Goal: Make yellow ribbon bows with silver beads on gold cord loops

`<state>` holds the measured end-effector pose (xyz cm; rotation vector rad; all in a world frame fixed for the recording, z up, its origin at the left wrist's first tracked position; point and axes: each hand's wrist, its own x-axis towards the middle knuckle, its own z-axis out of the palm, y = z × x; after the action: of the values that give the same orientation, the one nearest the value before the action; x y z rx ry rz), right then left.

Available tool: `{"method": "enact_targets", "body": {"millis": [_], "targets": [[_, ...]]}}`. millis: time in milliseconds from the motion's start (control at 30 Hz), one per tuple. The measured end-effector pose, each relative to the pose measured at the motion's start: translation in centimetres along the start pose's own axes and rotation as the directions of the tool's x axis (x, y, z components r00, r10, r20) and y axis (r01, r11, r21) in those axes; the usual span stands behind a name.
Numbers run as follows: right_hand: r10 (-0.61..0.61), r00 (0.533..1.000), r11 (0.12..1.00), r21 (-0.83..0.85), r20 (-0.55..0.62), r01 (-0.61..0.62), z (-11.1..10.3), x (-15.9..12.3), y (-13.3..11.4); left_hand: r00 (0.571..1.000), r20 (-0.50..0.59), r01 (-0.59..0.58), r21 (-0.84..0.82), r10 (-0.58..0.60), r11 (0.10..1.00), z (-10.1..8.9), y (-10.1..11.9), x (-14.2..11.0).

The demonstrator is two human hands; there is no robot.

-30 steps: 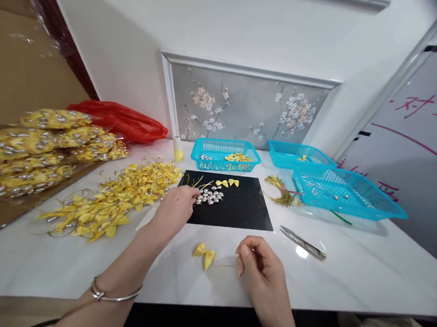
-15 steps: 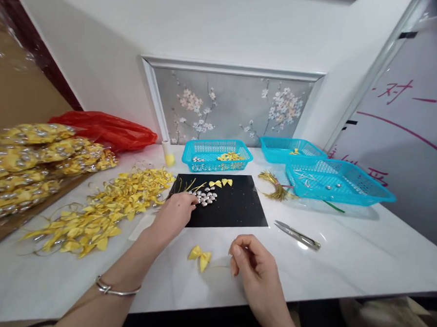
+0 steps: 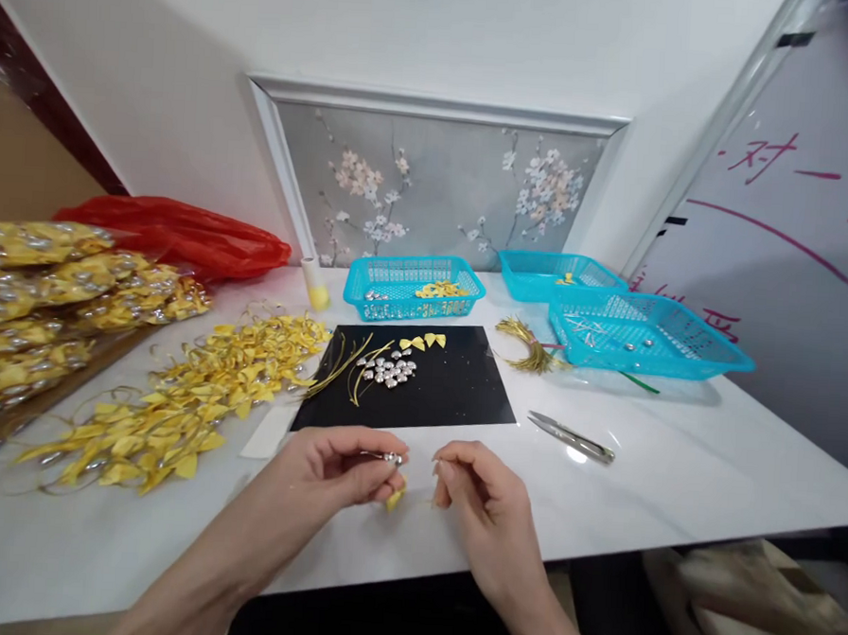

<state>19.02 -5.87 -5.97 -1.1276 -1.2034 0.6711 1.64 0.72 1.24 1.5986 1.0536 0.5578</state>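
Observation:
My left hand (image 3: pixel 337 469) pinches a shiny silver bead (image 3: pixel 392 459) between thumb and forefinger. Facing it, my right hand (image 3: pixel 485 501) is closed at the fingertips on a thin gold cord, of which only a faint piece shows. A yellow ribbon bow (image 3: pixel 397 495) is below the left fingertips, mostly covered by them. Beyond the hands lies a black mat (image 3: pixel 455 395) with a cluster of silver beads (image 3: pixel 393 373), loose gold cords (image 3: pixel 336 368) and small yellow bows (image 3: pixel 423 341).
A heap of yellow bows with cords (image 3: pixel 178 399) spreads at left beside bagged bundles (image 3: pixel 26 306) and a red bag (image 3: pixel 179 234). Thread snips (image 3: pixel 570 436) lie at right. Blue baskets (image 3: pixel 414 303) and a gold cord bundle (image 3: pixel 529 347) are behind.
My left hand has come back from the bead cluster towards me, bringing a silver bead close to my right hand. It now covers most of the bow. The view has shifted slightly.

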Motion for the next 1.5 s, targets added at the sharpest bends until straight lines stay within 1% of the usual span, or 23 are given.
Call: {"method": "enact_targets", "body": {"millis": [67,133,300,500,700,767,833,933,1000,1100,1200,1300,1367,1400,1433,1467,1500], "targets": [[-0.05,0.999,0.998,-0.029,0.014,0.05,0.2,0.0,-0.3,0.999,0.009,0.039,-0.183,-0.038,0.982,0.3,-0.3,-1.0],[-0.101,0.994,0.993,-0.054,0.036,0.103,0.4,0.0,-0.6,0.999,0.01,0.053,-0.274,-0.052,0.96,0.5,-0.5,-1.5],[-0.173,0.982,0.978,-0.108,0.074,0.18,1.1,-0.3,-0.9,0.999,0.029,0.046,-0.374,-0.038,0.926,1.1,-1.0,-1.8],[-0.198,0.975,0.965,-0.157,0.101,0.212,1.4,-0.7,-0.9,0.997,0.053,0.068,-0.449,-0.049,0.891,1.2,-2.0,-2.1],[-0.23,0.968,0.956,-0.165,0.099,0.244,1.7,-0.9,-1.3,0.997,0.06,0.073,-0.485,-0.05,0.871,1.3,-2.1,-2.5],[-0.22,0.972,0.958,-0.168,0.088,0.232,1.9,-1.0,-1.4,0.997,0.05,0.068,-0.473,-0.05,0.878,1.5,-2.1,-2.5],[-0.171,0.981,0.966,-0.181,0.085,0.185,2.0,-1.2,-1.6,0.999,0.031,0.052,-0.437,-0.042,0.898,1.7,-2.2,-2.5],[-0.085,0.992,0.975,-0.198,0.098,0.103,2.0,-1.7,-1.7,1.0,-0.018,0.003,-0.369,-0.011,0.929,2.1,-2.5,-2.4],[-0.072,0.991,0.976,-0.195,0.11,0.093,2.0,-2.0,-1.6,0.999,-0.052,-0.032,-0.327,0.016,0.944,2.3,-2.9,-2.4],[-0.113,0.984,0.964,-0.225,0.138,0.143,2.0,-2.5,-1.5,0.992,-0.111,-0.074,-0.201,0.052,0.977,2.6,-3.5,-2.5],[-0.195,0.963,0.914,-0.32,0.187,0.248,2.1,-2.5,-1.4,0.982,-0.168,-0.091,-0.039,0.083,0.995,3.0,-3.8,-2.9],[-0.285,0.935,0.855,-0.386,0.212,0.348,2.2,-2.3,-1.6,0.983,-0.154,-0.1,0.028,0.103,0.995,3.1,-3.7,-3.0],[-0.347,0.922,0.85,-0.358,0.172,0.387,2.2,-2.1,-2.0,0.985,-0.147,-0.089,0.021,0.091,0.996,2.9,-3.6,-2.8],[-0.365,0.923,0.864,-0.325,0.123,0.385,2.1,-2.1,-2.2,0.984,-0.159,-0.074,0.011,0.075,0.997,2.6,-3.5,-2.7],[-0.357,0.932,0.891,-0.278,0.06,0.359,2.0,-2.0,-2.5,0.983,-0.176,-0.056,0.005,0.056,0.998,2.4,-3.4,-2.6],[-0.316,0.949,0.927,-0.215,-0.004,0.307,1.9,-1.9,-2.8,0.98,-0.197,-0.032,0.003,0.032,0.999,2.0,-3.3,-2.5],[-0.244,0.968,0.963,-0.136,-0.06,0.234,1.8,-1.8,-3.1,0.977,-0.212,-0.008,0.008,0.009,1.0,1.6,-3.2,-2.4]]}}
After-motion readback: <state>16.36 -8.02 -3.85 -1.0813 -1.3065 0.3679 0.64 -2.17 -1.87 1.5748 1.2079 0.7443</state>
